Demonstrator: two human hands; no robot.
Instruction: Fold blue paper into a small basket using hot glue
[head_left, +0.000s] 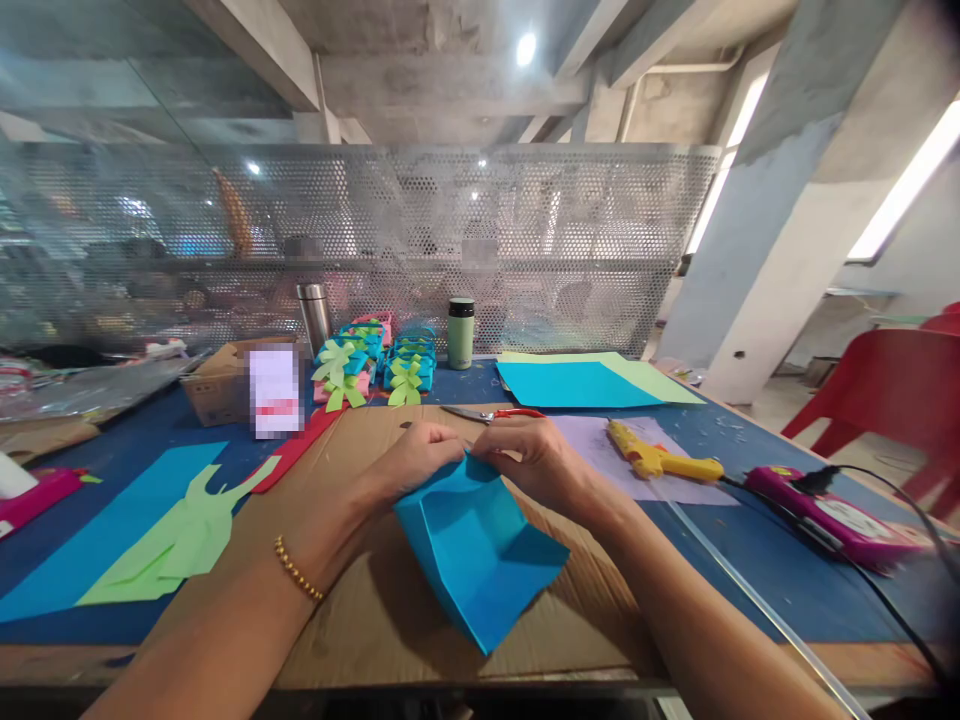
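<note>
A creased sheet of blue paper [480, 540], partly folded up into a box-like shape, is held above the brown cardboard [337, 610]. Its far edge is pinched by my left hand [424, 455] on one side and my right hand [532, 455] on the other. The fingertips of both hands nearly meet there, and the fold between them is partly hidden. Just beyond my hands lie red-handled scissors [517, 413]. Right of my right hand, a yellow glue gun [660, 458] rests on a lilac sheet [581, 450].
Small blue and pink paper baskets [409, 365] with green bows stand at the back, near a green bottle [461, 335] and a steel flask [313, 315]. Green paper cutouts [172, 540] lie left. A magenta power strip [832, 515] and cables lie right. Blue sheets [577, 385] lie behind.
</note>
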